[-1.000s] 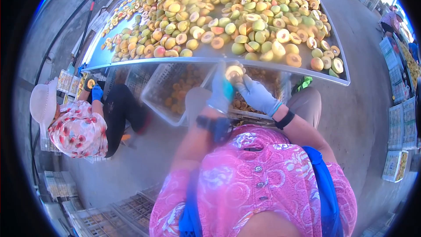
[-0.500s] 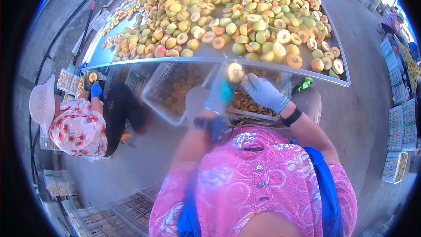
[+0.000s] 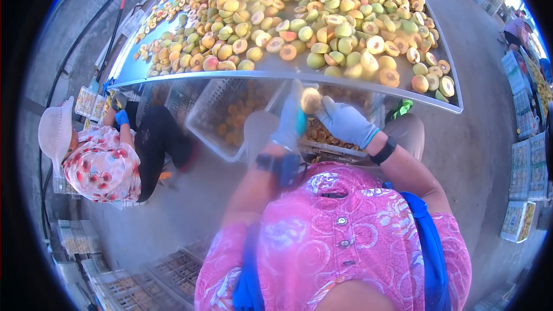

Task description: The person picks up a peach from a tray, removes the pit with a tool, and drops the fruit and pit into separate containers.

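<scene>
In front of the tray's near edge, a halved fruit (image 3: 311,100) is held by my gloved left hand (image 3: 290,120), whose fingers are closed around its left side. My gloved right hand (image 3: 347,121) touches the fruit from the right, its fingers pressed together at the fruit's edge. Whether those fingers hold a small tool or pit is too blurred to tell. Many halved yellow and green fruits (image 3: 344,45) lie spread over the metal tray (image 3: 190,76) just beyond my hands.
Below the tray are a crate (image 3: 201,116) holding fruit halves and, under my hands, a container of brown pieces (image 3: 331,136). A co-worker (image 3: 101,164) in a pale hat sits at the left. Stacked crates (image 3: 520,170) stand at the right, and more crates (image 3: 78,237) at the lower left.
The fruit between my hands has turned, and its cut face no longer shows clearly. My hands have barely shifted. The co-worker's blue-gloved hand has moved slightly.
</scene>
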A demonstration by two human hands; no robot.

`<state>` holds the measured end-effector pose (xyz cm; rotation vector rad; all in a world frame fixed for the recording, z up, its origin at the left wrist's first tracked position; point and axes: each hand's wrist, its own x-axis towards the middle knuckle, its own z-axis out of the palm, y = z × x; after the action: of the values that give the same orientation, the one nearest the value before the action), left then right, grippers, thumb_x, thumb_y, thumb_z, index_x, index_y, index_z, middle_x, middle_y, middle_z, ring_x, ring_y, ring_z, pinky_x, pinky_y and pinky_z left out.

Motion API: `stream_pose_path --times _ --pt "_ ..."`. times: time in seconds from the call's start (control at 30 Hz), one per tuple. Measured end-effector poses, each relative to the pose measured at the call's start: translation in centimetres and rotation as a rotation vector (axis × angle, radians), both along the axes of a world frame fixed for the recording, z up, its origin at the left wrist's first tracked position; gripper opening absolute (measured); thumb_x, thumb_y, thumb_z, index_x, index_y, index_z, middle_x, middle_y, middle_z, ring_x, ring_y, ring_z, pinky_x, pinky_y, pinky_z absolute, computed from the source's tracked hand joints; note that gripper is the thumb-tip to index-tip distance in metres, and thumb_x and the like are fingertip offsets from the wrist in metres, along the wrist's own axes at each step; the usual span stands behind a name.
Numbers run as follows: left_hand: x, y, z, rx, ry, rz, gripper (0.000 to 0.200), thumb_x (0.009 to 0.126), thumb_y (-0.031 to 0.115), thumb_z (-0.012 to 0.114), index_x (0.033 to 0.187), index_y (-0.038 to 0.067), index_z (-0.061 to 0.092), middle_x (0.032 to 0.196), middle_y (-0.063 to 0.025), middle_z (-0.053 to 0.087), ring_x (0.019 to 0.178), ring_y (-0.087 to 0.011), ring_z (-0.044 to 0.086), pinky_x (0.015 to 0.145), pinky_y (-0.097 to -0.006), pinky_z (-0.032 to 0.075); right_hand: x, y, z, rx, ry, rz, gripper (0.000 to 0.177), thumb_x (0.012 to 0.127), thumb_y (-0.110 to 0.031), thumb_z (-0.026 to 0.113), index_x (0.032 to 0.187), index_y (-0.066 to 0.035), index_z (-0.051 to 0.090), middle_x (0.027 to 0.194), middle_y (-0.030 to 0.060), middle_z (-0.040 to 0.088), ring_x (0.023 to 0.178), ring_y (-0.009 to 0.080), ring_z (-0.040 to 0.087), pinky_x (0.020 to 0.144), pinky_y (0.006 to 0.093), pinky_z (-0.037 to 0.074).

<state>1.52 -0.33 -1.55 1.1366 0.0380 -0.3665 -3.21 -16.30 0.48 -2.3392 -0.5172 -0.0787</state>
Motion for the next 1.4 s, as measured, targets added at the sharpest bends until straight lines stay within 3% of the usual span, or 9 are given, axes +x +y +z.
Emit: stream_pose_path --times 0.23,0.4,0.47,0.8,0.9,0.97,1.23,1.3,1.4 --pt "1.3 0.7 -3.2 0.221 -0.101 -0.056 0.054 0.098 0.052 0.039 0.107 0.003 0.061 0.088 -0.0037 0.063 0.076 -0.0095 0.06 0.067 -0.0215 0.051 -0.5 -0.4 -1.0 -0.22 -0.107 0.127 0.03 0.096 -0.028 0.05 0.1 0.002 0.046 0.069 0.0231 0.06 0.063 0.0407 0.06 0.054 0.0494 0.045" --pt "2.1 0.8 -1.6 0.154 0.122 -0.13 0.053 0.098 0.05 0.041 0.1 0.001 0.063 0.089 -0.0058 0.063 0.069 -0.0151 0.057 0.062 -0.0279 0.048 -0.8 0.2 -0.9 -0.181 -0.061 0.137 0.03 0.096 -0.026 0.049 0.103 0.003 0.047 0.073 0.0247 0.061 0.067 0.0426 0.061 0.058 0.0508 0.045" --pt "1.6 0.5 -0.6 0.221 0.043 -0.082 0.053 0.099 0.049 0.04 0.097 0.001 0.063 0.088 -0.006 0.063 0.07 -0.0148 0.057 0.064 -0.0278 0.047 -0.6 0.9 -1.4 0.084 0.133 -0.002 0.03 0.097 -0.028 0.048 0.102 0.002 0.049 0.081 0.0252 0.063 0.076 0.0428 0.062 0.064 0.0492 0.046" --pt "-0.4 -0.4 -0.6 0.293 -0.364 0.235 0.045 0.101 0.037 0.038 0.097 0.001 0.065 0.09 -0.0073 0.063 0.081 -0.0151 0.056 0.075 -0.0295 0.045 -0.4 2.7 -2.2 0.389 0.26 -0.065 0.049 0.1 -0.043 0.039 0.102 0.002 0.056 0.087 0.0257 0.062 0.08 0.0379 0.061 0.075 0.0434 0.047" --pt "-0.2 -0.3 -1.2 0.291 -0.38 0.304 0.044 0.1 0.035 0.039 0.094 0.0 0.065 0.087 -0.0067 0.063 0.079 -0.0145 0.055 0.074 -0.0295 0.045 -0.5 2.9 -2.6 0.47 0.343 -0.058 0.043 0.1 -0.035 0.045 0.121 0.002 0.052 0.098 0.0151 0.065 0.088 0.0231 0.061 0.082 0.0354 0.047" --pt "-0.2 0.2 -0.5 0.299 -0.37 0.249 0.044 0.1 0.035 0.039 0.093 0.0 0.065 0.086 -0.0068 0.063 0.078 -0.0147 0.055 0.073 -0.0294 0.045 -0.8 2.7 0.0 0.443 0.518 -0.03 0.054 0.1 -0.046 0.038 0.11 0.003 0.057 0.096 0.0218 0.064 0.089 0.0331 0.061 0.083 0.0381 0.046" --pt "0.1 0.9 0.3 0.302 -0.225 -0.056 0.043 0.099 0.033 0.04 0.092 0.001 0.067 0.083 -0.0077 0.064 0.078 -0.0166 0.058 0.075 -0.0298 0.046 -1.5 2.7 -1.5 0.474 0.41 0.021 0.054 0.1 -0.047 0.038 0.11 0.002 0.057 0.094 0.0163 0.063 0.087 0.0256 0.059 0.083 0.0343 0.046" --pt "-1.2 0.6 1.0 0.542 -0.582 0.183 0.042 0.099 0.031 0.039 0.09 0.001 0.067 0.087 -0.0088 0.065 0.081 -0.0175 0.058 0.077 -0.0298 0.046 -1.3 3.3 -3.1 0.548 0.445 0.004 0.052 0.101 -0.046 0.038 0.11 0.002 0.057 0.09 0.0139 0.062 0.083 0.0233 0.058 0.082 0.0327 0.046" --pt "-0.5 1.1 -0.3 0.411 -0.564 0.164 0.04 0.098 0.029 0.038 0.096 0.0 0.066 0.093 -0.0102 0.065 0.084 -0.0185 0.058 0.078 -0.0299 0.046 -1.3 3.8 -3.4 0.186 0.201 0.197 0.047 0.101 -0.044 0.04 0.109 -0.001 0.057 0.081 0.0063 0.058 0.076 0.0143 0.053 0.073 0.027 0.046"
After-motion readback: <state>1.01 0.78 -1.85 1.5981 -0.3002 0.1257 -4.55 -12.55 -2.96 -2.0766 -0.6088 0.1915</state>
